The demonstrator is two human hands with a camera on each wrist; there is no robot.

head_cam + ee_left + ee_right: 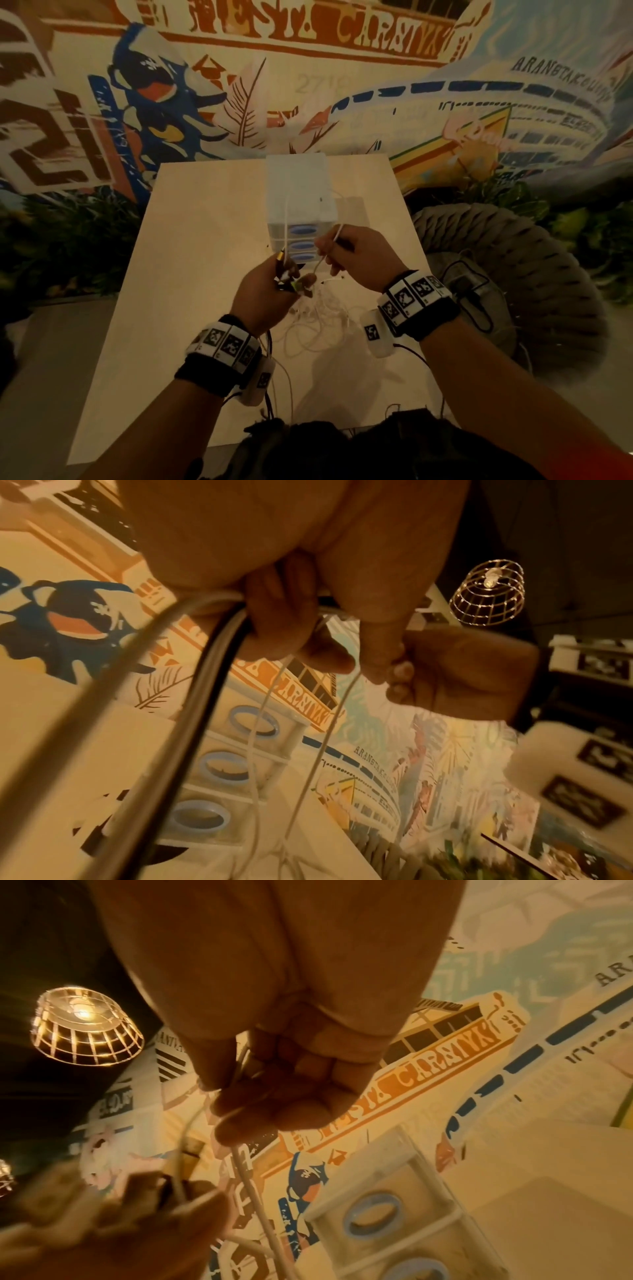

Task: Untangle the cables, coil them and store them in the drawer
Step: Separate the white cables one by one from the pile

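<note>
White cable [337,236] ran through the curled fingers of the right hand [356,260], which pinched it above the desk [191,274]. The left hand [267,294], fingers closed, gripped a bundle of plug ends [286,274] and dark cables [205,696] beside it. Below both hands, a loose tangle of white cables [318,322] lay on the desk. Behind it stood a translucent drawer unit [299,202] with three blue-handled drawers, all closed. A painted mural [342,85] filled the background.

A café or lounge, judging by its wall-wide painted mural [342,85], caged pendant lamp [85,1026] and woven pouf [513,274].
</note>
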